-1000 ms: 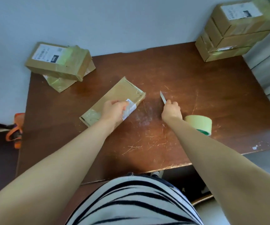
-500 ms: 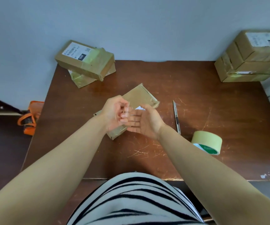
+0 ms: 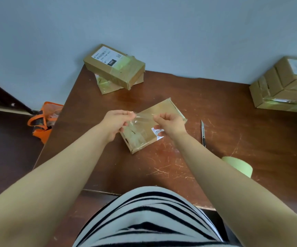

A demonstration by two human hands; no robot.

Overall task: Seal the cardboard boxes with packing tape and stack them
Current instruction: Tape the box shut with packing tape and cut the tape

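- Cardboard box (image 3: 163, 112) lies flat mid-counter (image 3: 233, 107), directly beneath both hands; its near end carries a taped patch and a white label.
- Change noted: a second ago the right hand (image 3: 170, 123) gripped the knife (image 3: 203, 132). The knife now lies released on the counter, just right of the box.
- Half a second ago the hands were together. They have since drawn apart, with a strip of clear tape (image 3: 143, 119) stretched between them above the box.
- Left hand (image 3: 116, 122) pinches one end of the strip and the right hand pinches the other.
- Whether the strip touches the box cannot be told.
- Judgement: the strip appears cut free and ready to lay; sealing is in hand, stacking pending.
- Tape roll (image 3: 238, 165) sits by the right forearm. Box stacks stand at back left (image 3: 113, 66) and far right (image 3: 283, 86).
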